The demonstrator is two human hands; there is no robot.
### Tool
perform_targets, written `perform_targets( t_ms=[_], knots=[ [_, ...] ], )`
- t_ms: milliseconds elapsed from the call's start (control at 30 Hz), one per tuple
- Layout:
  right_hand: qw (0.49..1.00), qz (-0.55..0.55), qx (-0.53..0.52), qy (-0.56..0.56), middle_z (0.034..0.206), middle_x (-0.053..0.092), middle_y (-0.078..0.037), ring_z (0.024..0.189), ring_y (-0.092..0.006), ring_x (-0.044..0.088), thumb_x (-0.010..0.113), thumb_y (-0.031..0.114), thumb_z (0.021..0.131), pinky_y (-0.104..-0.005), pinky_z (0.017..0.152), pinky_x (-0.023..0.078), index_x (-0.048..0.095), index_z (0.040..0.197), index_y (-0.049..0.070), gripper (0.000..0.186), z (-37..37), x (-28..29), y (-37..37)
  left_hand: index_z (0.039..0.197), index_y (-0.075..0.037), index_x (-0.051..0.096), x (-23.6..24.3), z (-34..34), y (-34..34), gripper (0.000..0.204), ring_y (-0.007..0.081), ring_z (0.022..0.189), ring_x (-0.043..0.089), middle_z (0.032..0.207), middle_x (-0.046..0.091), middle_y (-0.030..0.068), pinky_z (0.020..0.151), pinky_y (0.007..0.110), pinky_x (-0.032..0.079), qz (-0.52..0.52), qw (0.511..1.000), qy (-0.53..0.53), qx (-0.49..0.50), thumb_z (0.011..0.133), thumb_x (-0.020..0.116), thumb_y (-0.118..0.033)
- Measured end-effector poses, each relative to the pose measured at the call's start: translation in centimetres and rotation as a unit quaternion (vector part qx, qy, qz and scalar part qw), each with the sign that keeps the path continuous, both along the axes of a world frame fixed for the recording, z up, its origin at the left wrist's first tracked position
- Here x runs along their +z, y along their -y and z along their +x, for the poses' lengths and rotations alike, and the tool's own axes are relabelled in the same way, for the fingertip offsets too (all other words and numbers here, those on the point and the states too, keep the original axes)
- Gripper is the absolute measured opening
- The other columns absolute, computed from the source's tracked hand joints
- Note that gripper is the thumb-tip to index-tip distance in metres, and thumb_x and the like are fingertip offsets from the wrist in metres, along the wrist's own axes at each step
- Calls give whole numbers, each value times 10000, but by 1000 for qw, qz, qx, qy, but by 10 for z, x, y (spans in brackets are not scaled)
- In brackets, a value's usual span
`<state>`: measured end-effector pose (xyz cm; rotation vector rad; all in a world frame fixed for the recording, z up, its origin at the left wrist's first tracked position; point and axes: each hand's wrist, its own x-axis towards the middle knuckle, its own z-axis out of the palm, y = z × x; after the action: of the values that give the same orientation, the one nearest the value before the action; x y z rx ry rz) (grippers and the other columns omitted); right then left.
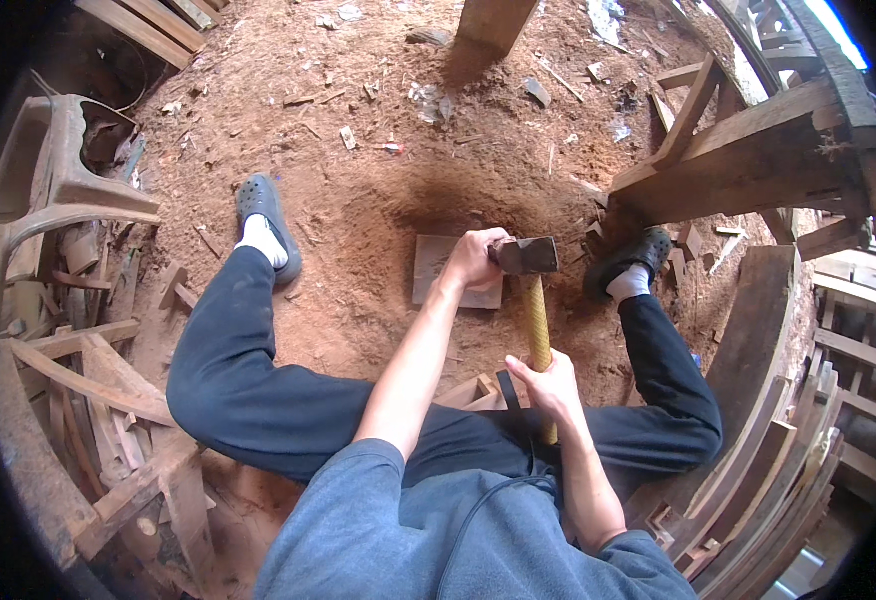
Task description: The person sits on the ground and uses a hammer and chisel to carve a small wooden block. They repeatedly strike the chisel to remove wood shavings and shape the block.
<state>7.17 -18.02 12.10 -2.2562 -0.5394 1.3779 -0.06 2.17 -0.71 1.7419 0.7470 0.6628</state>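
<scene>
A sledgehammer with a dark metal head (pixel 533 256) and a yellow handle (pixel 538 320) stands in front of my body. My left hand (pixel 473 258) grips one end of the head, its fingers curled at the metal. My right hand (pixel 550 385) is closed around the lower handle. Under the head and my left hand, a grey square plate (pixel 433 280) lies on the sawdust. A small wooden piece (pixel 468 395) and a dark strap-like thing (pixel 508 390) show by my right hand, partly hidden by my legs and arms.
A worn plastic chair (pixel 38 200) and wooden frames (pixel 108 400) stand at the left. A wooden beam structure (pixel 728 150) is at the upper right, stacked boards (pixel 758 400) at the lower right, and a wooden post (pixel 488 25) ahead. Scraps lie on the sawdust floor (pixel 358 180).
</scene>
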Motion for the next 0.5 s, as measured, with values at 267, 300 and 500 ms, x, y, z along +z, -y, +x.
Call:
perform_targets(
  t_ms=[267, 300, 500],
  knots=[
    [997, -53, 52, 32, 648, 621, -110, 615, -165, 585, 718, 232, 721, -352, 625, 485, 610, 780, -28, 287, -6, -2, -23, 769, -57, 625, -26, -14, -8, 155, 170, 649, 636, 702, 633, 62, 607, 285, 506, 124, 988, 48, 73, 676, 748, -72],
    [997, -42, 53, 39, 656, 625, -125, 628, -178, 593, 711, 232, 722, -361, 638, 486, 614, 791, -28, 286, -8, -2, -26, 765, -59, 622, -31, -15, -7, 173, 153, 644, 625, 696, 627, 51, 597, 280, 504, 95, 991, 54, 81, 678, 768, -92],
    [996, -27, 58, 54, 702, 648, -166, 676, -211, 619, 715, 236, 731, -373, 673, 486, 637, 841, -23, 292, -18, -5, -34, 746, -60, 604, -46, -11, -4, 275, 87, 607, 575, 677, 606, 7, 553, 246, 489, -135, 956, 227, 129, 666, 849, -153]
  ],
)
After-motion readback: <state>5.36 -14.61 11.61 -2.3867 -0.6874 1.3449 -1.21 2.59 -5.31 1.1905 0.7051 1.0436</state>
